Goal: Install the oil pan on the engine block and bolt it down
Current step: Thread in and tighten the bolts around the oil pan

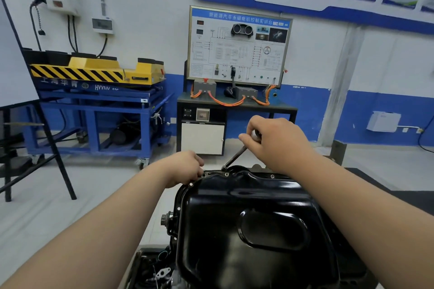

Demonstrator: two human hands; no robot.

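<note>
A glossy black oil pan lies upside-down on the engine block, filling the lower middle of the view. Small bolt heads dot its flange. My right hand grips the top of a slim metal driver that slants down to the pan's far edge. My left hand rests at the pan's far left corner with fingers curled at the flange; what they hold is hidden. The engine block shows only as dark parts at the pan's left side.
A blue frame cart with a yellow striped lift stands at the back left. A training panel on a black bench is straight ahead. A black easel leg crosses the left floor. Loose parts lie in a tray below the pan.
</note>
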